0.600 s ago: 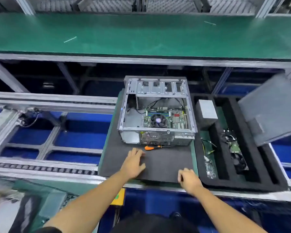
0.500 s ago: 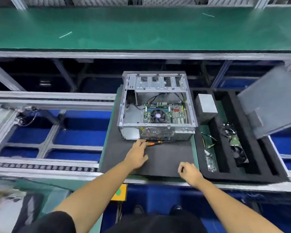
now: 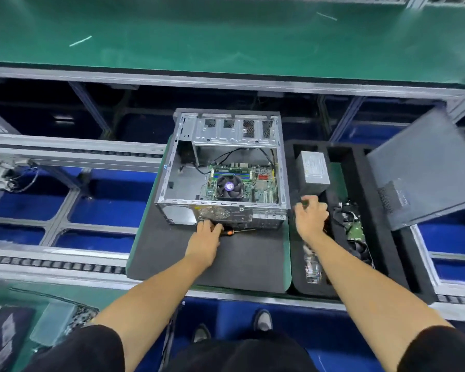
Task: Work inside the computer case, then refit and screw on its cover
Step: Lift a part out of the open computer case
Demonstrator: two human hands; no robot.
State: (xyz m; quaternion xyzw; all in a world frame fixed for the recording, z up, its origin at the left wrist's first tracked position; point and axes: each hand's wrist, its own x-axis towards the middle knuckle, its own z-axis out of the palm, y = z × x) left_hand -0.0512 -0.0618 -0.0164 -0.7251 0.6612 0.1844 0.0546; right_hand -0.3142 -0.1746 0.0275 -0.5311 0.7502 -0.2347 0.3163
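left hand: the left hand is lying on the dark grey foam mat, its fingers closing over the handle of the orange-and-black screwdriver, right against the near wall of the case.
right hand: the right hand is hovering with loosely curled fingers over the black foam tray, just right of the case; i cannot tell whether it is holding anything.
case: the open silver metal computer case is sitting on the mat, cover off, showing a green motherboard with a round black fan.
cover: the flat grey metal side panel is leaning tilted at the far right, well apart from both hands.
tray contents: a grey boxy power supply is standing just beyond the right hand; a graphics card with black fans is lying in a slot to its right.
background: a green conveyor belt is running across the far side.
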